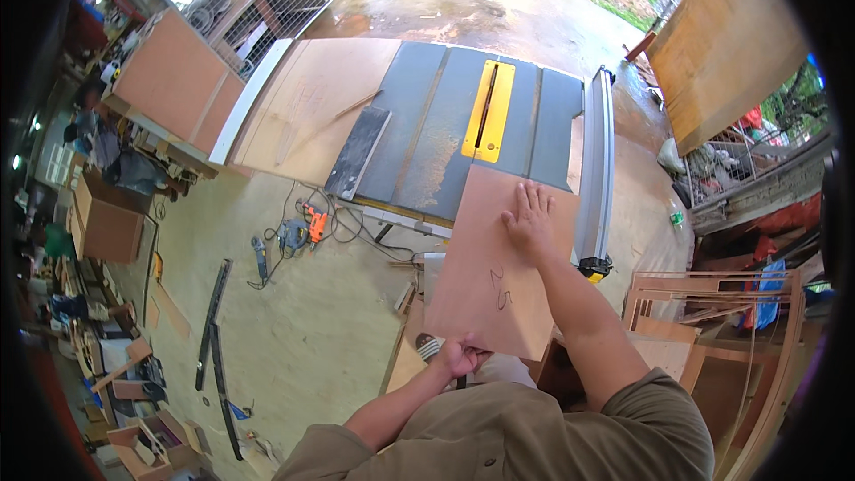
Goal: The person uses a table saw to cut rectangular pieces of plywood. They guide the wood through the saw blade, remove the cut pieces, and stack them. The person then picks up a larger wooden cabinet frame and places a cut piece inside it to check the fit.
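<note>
Pinching the board with your left hand, you rested your spread right hand on it, farther forward.

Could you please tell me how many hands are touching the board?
2: the right hand lies flat on the wooden board near its far end; the left hand, partly hidden, holds its near edge.
</note>
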`<state>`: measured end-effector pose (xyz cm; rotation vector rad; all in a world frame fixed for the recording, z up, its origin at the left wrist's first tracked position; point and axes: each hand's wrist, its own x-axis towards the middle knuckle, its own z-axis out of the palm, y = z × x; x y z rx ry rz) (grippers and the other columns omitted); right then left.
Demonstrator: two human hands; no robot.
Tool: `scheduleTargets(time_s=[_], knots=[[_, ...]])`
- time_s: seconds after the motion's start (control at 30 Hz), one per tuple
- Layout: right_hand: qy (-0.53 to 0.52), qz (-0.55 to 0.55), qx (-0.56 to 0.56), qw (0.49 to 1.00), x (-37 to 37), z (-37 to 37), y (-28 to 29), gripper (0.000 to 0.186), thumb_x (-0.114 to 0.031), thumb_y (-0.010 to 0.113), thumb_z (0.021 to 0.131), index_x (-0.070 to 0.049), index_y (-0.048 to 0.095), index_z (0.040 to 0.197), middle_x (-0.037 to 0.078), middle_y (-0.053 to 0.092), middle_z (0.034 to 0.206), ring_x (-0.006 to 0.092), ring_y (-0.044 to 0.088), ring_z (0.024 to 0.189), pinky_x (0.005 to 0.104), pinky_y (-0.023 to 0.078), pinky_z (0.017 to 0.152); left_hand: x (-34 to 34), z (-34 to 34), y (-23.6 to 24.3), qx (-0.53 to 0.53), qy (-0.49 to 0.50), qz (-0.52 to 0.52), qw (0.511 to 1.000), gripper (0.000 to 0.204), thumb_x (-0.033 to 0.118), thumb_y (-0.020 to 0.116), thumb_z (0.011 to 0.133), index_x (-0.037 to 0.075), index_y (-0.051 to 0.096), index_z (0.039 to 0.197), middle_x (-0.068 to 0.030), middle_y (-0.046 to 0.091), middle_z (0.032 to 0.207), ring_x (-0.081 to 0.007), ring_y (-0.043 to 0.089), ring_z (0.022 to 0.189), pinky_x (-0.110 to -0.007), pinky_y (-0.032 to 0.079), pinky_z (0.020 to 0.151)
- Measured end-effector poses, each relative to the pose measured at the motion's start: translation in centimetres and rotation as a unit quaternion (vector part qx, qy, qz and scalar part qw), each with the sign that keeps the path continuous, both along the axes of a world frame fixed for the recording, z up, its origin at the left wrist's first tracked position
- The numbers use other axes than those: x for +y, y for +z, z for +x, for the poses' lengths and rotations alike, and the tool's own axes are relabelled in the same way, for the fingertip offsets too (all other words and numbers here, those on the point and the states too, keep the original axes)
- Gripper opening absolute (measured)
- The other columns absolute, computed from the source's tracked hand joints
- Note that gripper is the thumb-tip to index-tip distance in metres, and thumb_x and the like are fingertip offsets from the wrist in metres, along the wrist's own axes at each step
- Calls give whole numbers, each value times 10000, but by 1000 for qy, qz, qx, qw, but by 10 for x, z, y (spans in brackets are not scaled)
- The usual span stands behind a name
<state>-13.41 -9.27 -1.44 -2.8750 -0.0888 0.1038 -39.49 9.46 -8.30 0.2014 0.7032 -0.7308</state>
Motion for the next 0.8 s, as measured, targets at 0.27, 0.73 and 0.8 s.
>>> scheduleTargets(time_s=[0.27,0.73,0.8], knots=[[-15,-24,-7,1000,-3,32,1,709,-461,522,939,-102,312,1512,139,233,1602,336,134,1499,506,93,1209,16,27,17,28,-117,152,981,566,477,513,982,-28,546,1235,-192,644,1147,-373,639,1048,-495,522,903],[-86,56,-15,995,-5,4,-3,780,-530,438,947,-76,231,1547,162,165,1622,322,95,1512,489,53,1221,23,60,111,-654,-426,617,99,888,371,847,680,132,439,1432,-265,398,1430,-463,403,1307,-584,385,1014],[-85,66,-21,994,-7,5,-5,785,-536,445,942,-73,241,1543,162,176,1620,324,107,1510,488,55,1221,2,81,121,-629,-490,602,38,973,379,852,664,183,379,1490,-259,263,1530,-517,255,1397,-631,302,1078]])
